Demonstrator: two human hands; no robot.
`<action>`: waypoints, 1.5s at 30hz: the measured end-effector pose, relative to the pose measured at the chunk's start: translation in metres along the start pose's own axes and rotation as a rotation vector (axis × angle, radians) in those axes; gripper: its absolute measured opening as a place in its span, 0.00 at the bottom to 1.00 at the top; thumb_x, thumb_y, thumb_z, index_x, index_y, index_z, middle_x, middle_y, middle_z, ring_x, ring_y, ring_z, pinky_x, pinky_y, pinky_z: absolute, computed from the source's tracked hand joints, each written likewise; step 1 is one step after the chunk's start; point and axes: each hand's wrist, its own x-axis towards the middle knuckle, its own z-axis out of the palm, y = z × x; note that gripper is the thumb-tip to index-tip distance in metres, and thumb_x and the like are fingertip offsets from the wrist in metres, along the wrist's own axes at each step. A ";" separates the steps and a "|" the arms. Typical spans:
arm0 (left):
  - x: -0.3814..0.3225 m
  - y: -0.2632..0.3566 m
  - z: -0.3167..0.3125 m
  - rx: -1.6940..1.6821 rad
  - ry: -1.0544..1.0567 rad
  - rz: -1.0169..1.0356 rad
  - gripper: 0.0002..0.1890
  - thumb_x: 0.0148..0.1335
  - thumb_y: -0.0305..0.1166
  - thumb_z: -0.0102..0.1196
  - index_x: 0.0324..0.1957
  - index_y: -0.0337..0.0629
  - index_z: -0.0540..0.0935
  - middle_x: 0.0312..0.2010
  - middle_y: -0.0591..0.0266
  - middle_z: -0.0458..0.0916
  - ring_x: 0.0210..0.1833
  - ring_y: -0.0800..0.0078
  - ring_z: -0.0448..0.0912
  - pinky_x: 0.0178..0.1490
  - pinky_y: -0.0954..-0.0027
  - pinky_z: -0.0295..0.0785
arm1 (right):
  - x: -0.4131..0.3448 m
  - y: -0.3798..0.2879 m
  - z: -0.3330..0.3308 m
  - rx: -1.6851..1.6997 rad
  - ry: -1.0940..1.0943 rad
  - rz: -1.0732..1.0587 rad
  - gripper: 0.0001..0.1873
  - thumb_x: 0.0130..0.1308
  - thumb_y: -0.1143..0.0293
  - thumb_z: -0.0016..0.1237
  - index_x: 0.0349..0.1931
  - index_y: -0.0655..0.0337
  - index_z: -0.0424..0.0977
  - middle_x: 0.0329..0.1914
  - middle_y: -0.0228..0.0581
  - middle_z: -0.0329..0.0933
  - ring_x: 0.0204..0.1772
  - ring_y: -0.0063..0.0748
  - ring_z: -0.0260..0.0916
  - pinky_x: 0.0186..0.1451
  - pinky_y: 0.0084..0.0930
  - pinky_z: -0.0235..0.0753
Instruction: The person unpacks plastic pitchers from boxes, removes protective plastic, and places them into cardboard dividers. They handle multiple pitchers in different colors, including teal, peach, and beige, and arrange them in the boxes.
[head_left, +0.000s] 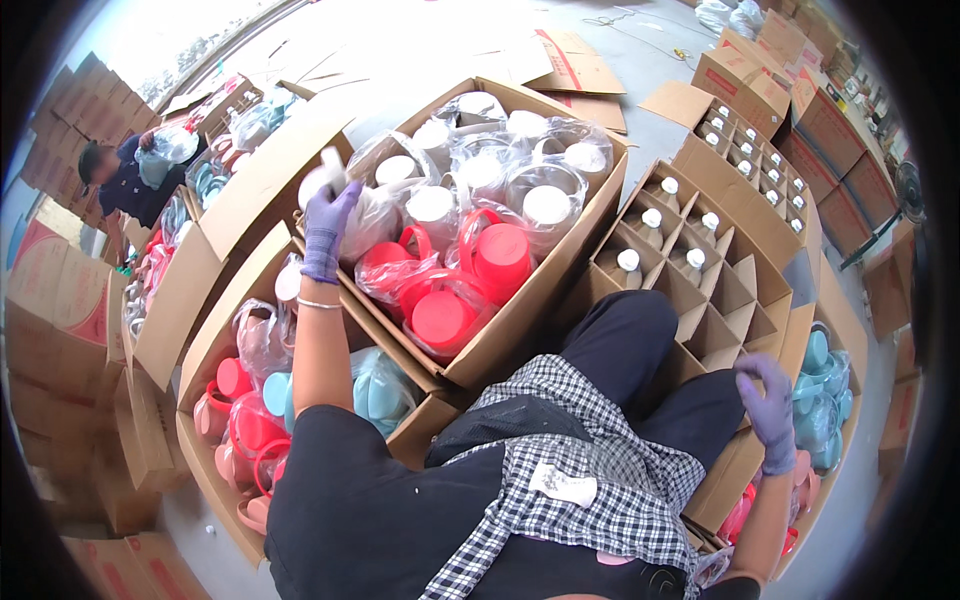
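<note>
My left hand (328, 229), in a purple knit glove, grips a white handled plastic lid (319, 182) at the left wall of a large carton (536, 304). The lid is slightly blurred. Bagged white lids (431, 204) fill the far part of this carton, and red lids with loop handles (444, 319) fill its near corner. My right hand (769, 409), gloved alike, is beside my knee with its fingers apart and nothing in it. Ahead of it stands a carton with cardboard dividers (709, 296), where several white-capped bottles (651, 219) stand upright in the far cells.
Cartons of pink, red and blue lids stand at my left (247, 420) and right (821, 397). Another divided carton of bottles (742, 161) lies beyond. A person (131, 180) handles bagged items at far left. Flattened cardboard (574, 64) and a standing fan (907, 191) are farther off.
</note>
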 end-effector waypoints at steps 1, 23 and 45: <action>-0.023 0.044 -0.018 0.041 0.027 0.080 0.24 0.67 0.49 0.67 0.47 0.33 0.88 0.34 0.52 0.90 0.38 0.64 0.87 0.44 0.63 0.79 | 0.019 -0.026 0.004 0.066 0.004 -0.087 0.11 0.63 0.75 0.56 0.46 0.67 0.80 0.45 0.46 0.81 0.50 0.41 0.80 0.57 0.32 0.78; -0.175 0.086 0.114 -0.667 -0.380 0.282 0.27 0.78 0.36 0.56 0.73 0.34 0.72 0.71 0.51 0.74 0.71 0.63 0.72 0.78 0.60 0.63 | -0.133 -0.024 0.035 1.432 0.381 -0.005 0.18 0.68 0.54 0.53 0.34 0.62 0.71 0.28 0.35 0.71 0.30 0.25 0.69 0.35 0.23 0.68; -0.164 0.188 0.124 -0.943 -0.461 0.274 0.43 0.76 0.63 0.50 0.75 0.32 0.67 0.70 0.47 0.74 0.72 0.56 0.73 0.78 0.53 0.66 | -0.074 -0.024 0.053 0.269 0.907 -0.041 0.21 0.60 0.65 0.70 0.49 0.63 0.78 0.47 0.39 0.77 0.49 0.35 0.75 0.55 0.30 0.75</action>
